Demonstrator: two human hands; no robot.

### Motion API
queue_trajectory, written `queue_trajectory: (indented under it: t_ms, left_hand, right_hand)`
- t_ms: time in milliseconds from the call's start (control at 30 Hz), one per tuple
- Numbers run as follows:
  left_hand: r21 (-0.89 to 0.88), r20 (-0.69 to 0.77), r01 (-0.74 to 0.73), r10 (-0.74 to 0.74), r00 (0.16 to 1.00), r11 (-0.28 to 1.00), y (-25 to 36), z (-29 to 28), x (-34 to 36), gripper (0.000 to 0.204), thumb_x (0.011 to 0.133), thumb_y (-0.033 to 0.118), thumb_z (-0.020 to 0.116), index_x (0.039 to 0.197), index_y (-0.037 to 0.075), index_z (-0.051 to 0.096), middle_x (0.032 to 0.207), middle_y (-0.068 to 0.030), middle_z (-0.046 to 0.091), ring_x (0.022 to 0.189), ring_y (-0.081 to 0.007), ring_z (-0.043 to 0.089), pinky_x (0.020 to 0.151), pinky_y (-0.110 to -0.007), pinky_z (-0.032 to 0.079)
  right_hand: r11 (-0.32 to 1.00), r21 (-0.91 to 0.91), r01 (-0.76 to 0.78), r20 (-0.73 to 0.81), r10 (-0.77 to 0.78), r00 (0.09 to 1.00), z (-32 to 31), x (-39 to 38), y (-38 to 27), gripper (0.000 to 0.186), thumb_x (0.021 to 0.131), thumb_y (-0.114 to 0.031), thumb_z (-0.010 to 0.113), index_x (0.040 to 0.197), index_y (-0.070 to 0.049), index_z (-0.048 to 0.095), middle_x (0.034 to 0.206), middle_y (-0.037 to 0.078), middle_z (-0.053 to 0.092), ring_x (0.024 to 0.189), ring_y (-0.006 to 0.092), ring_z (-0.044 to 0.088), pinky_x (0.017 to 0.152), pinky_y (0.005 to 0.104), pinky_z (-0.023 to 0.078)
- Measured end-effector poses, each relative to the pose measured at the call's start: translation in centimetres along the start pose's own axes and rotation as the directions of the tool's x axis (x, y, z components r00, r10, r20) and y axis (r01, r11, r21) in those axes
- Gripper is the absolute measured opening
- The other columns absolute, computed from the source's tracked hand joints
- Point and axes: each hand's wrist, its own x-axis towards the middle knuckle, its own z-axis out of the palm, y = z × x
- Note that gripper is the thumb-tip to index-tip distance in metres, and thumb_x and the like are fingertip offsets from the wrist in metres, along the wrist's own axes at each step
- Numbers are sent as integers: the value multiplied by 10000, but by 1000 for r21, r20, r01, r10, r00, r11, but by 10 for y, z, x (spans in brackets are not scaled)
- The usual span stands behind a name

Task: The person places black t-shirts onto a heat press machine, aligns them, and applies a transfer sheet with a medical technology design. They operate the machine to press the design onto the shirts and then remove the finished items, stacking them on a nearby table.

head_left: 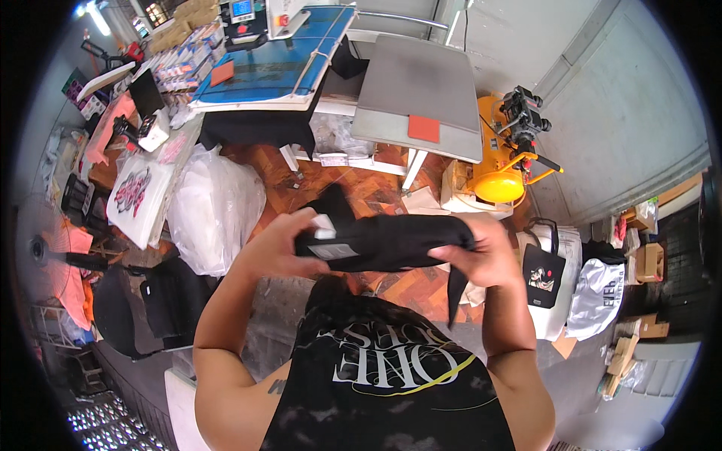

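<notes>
A black folded cloth item is stretched sideways in front of my chest, held at both ends. At its left end my left hand grips it, thumb below and fingers above, beside a small white tag and a grey printed patch. Around the right end my right hand is closed, with the thumb across the cloth. A loose black flap rises blurred behind the left part, and a narrow black end hangs down near my right hand. Whether the cloth is a bag or a garment I cannot tell.
Ahead stand a blue-topped table and a grey-topped table bearing an orange-red square. A yellow air compressor stands to their right. On the left is a large clear plastic bag; a black tote bag lies at right.
</notes>
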Motion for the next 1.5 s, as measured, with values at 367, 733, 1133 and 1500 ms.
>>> queue_trajectory:
  t_ms: [367, 733, 1133, 1500]
  left_hand:
    - [284, -526, -4, 159, 835, 959, -95, -37, 119, 155, 757, -9, 691, 902, 16, 641, 823, -154, 631, 813, -343, 647, 723, -383, 514]
    - [365, -429, -60, 225, 875, 929, -70, -169, 223, 339, 646, -155, 641, 922, 31, 705, 865, -96, 628, 799, -248, 640, 740, -300, 498]
    - [464, -800, 643, -24, 599, 609, -97, -239, 578, 208, 823, 236, 714, 1010, 160, 762, 1009, -154, 718, 961, -353, 681, 876, -448, 529]
    - [-458, -629, 495, -662, 406, 739, -304, -179, 712, 261, 940, 104, 620, 1146, -57, 606, 903, -187, 700, 682, -238, 705, 580, -362, 631]
  right_hand:
    - [591, -561, -580, -646, 127, 753, -106, 2, 137, 362, 695, 132, 529, 979, -3, 708, 912, 190, 703, 868, 363, 691, 780, 358, 526]
    - [898, 55, -436, -829, 285, 482, -211, 64, 160, 380, 759, 53, 413, 1028, 30, 680, 977, 80, 681, 924, 163, 633, 849, 265, 482]
    - [334, -511, -792, -834, 32, 551, -418, 352, 294, 314, 838, -292, 613, 1098, -170, 742, 1079, 183, 709, 1035, 372, 663, 922, 440, 514]
    - [489, 166, -857, -688, 679, 254, -432, 407, 522, 252, 902, -162, 529, 833, 43, 657, 760, 100, 692, 534, 214, 663, 540, 310, 551]
